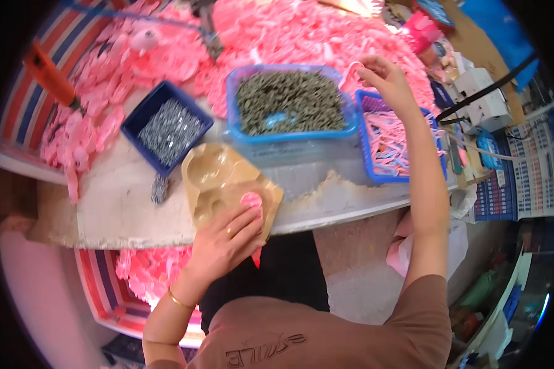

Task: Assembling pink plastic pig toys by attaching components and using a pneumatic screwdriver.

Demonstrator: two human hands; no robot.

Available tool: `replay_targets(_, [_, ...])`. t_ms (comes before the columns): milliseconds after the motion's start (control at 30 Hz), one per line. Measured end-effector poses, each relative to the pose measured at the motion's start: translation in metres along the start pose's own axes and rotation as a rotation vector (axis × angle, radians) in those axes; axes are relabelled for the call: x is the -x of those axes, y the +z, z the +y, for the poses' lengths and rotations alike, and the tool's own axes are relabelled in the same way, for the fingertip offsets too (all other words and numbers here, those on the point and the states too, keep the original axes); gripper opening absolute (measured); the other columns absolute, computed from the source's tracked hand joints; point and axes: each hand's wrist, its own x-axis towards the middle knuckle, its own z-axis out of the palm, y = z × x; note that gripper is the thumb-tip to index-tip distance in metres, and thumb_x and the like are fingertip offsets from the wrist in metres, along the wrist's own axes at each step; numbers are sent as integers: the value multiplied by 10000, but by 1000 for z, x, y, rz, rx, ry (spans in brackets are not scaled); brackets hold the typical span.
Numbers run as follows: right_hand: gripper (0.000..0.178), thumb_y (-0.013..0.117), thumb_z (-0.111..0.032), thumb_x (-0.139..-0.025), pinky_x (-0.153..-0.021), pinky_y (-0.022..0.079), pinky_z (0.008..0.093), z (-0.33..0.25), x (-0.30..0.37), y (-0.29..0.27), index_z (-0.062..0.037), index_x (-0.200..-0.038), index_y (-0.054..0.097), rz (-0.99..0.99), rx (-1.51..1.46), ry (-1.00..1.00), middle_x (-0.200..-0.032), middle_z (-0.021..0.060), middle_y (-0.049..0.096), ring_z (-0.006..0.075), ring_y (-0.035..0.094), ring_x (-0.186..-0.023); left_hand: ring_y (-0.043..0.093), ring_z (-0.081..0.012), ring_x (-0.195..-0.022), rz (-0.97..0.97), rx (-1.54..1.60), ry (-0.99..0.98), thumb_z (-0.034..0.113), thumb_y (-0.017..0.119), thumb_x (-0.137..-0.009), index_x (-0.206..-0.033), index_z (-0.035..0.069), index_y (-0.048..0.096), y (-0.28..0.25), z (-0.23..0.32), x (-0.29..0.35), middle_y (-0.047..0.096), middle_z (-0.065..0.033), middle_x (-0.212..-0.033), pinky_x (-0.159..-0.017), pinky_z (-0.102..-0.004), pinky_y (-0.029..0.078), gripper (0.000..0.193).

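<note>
My left hand (228,237) lies over the near end of a tan moulded block (218,161) with rounded hollows. Its fingers press together on a pink plastic piece (251,200), whose far edge shows past the fingertips; a pink tip also hangs below the hand. Raised over the far right of the bench, my right hand (385,80) pinches a thin, curved pink plastic strip (351,74). Beneath that forearm is a blue basket (368,147) of pink, white and blue strips. The right hand is apart from the basket.
A clear blue tub (289,136) holds dark grey-green small parts, and a navy bin (135,132) holds small metallic pieces. Pink plastic parts (277,37) heap along the back of the bench. An orange-handled tool (49,74) hangs at left. A white box (483,95) stands at right.
</note>
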Motion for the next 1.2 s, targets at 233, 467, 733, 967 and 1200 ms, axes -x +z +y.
replay_targets(233, [188, 678, -98, -924, -830, 517, 259, -70, 75, 103, -9, -1085, 639, -436, -157, 29, -987, 32, 688, 92, 643, -927, 580, -268, -1212, 8, -10, 29, 84, 676, -811, -1122, 72, 642, 12, -1, -2, 632, -73, -1238, -1033, -428, 468, 313])
replay_targets(467, [200, 690, -103, -919, -817, 515, 244, -82, 96, 164, 2, -1083, 644, -519, -212, 129, -985, 41, 695, 82, 640, -901, 605, -266, -1168, 50, -68, 94, 105, 703, -804, -1117, 72, 659, 3, 1, 5, 651, -72, -1190, -979, -398, 500, 318])
replay_targets(733, [261, 713, -193, -879, -682, 540, 298, -80, 112, 229, -5, -1050, 654, -572, 328, -277, -834, 104, 702, 166, 692, -730, 681, -248, -915, 278, -46, 103, 60, 767, -732, -1069, 80, 691, -37, -18, 39, 700, -62, -1012, -747, -361, 565, 346])
replay_targets(967, [267, 707, -208, -876, -692, 544, 318, -95, 106, 219, -19, -1063, 681, -565, 254, -108, -864, 136, 698, 221, 707, -760, 650, -326, -977, 503, -14, -349, 73, 614, -922, -1109, 48, 652, -84, -143, -16, 683, -137, -1042, -886, -370, 509, 192])
replay_targets(1200, [181, 687, -162, -887, -656, 528, 309, -91, 107, 222, -30, -1010, 697, -573, 285, -126, -820, 122, 678, 199, 669, -696, 510, -361, -1248, 633, -306, -99, 115, 566, -914, -1291, 72, 563, -128, -283, -134, 558, -200, -1308, -1039, -436, 428, 380])
